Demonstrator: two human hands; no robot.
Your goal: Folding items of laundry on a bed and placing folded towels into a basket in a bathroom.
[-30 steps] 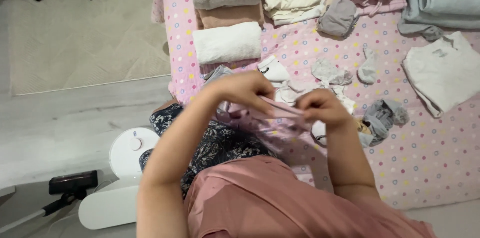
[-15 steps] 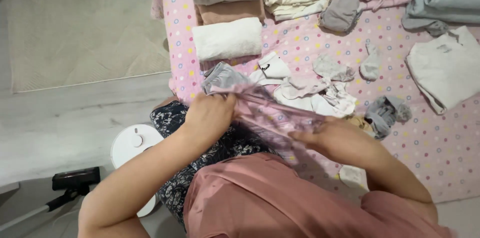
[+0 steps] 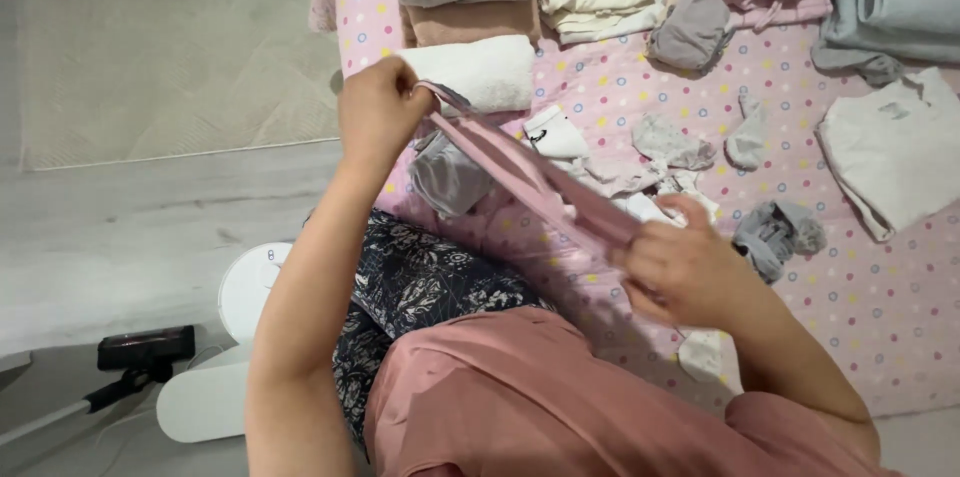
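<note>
Both hands pinch a pink garment [image 3: 530, 182] stretched taut between them above the bed [image 3: 880, 337]. Left hand [image 3: 378, 112] grips one end, raised just beside the white rolled towel [image 3: 480, 72]; right hand [image 3: 680, 262] clamps the other end, lower, near the grey sock bundle [image 3: 775, 232]. Garment slants over loose socks.

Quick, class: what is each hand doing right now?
Left hand: closed on one end of the pink garment.
Right hand: closed on its other end.

Head camera, steep downward, close over bed [image 3: 860, 337].
</note>
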